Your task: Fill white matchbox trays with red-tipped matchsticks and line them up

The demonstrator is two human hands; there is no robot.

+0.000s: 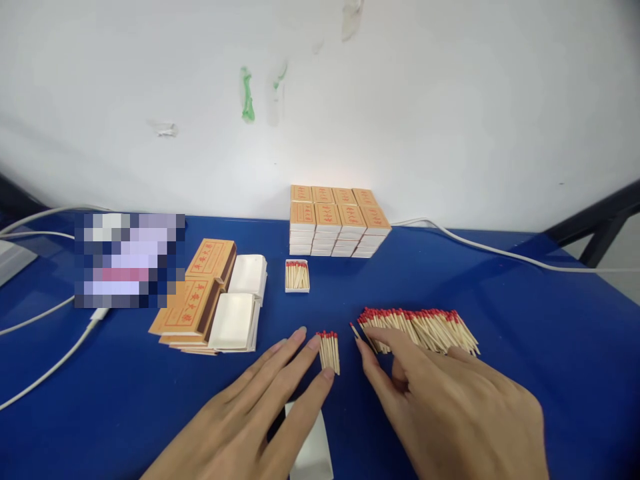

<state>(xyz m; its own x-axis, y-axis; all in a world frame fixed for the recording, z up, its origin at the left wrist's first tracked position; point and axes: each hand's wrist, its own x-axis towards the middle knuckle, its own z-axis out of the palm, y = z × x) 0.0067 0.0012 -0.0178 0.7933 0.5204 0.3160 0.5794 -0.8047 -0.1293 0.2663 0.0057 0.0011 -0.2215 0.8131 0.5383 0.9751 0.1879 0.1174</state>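
My left hand (255, 413) has its fingers stretched and spread. Its index finger and thumb touch the left and lower side of a small row of red-tipped matches (330, 352). Under that hand a white matchbox tray (315, 447) is partly hidden. My right hand (445, 393) is at the left end of a larger pile of matches (425, 327), thumb and index finger close together around a match (355, 330) at the pile's edge. The fingers cover part of the pile. Red heads point away from me in both groups.
A small tray (297, 291) filled with matches lies behind the small row. Stacked orange matchboxes (337, 217) stand by the wall. On the left are orange sleeves (193, 303) and white trays (233, 321). White cables (490, 253) cross the blue table (540, 320); a blurred object (130, 260) lies far left.
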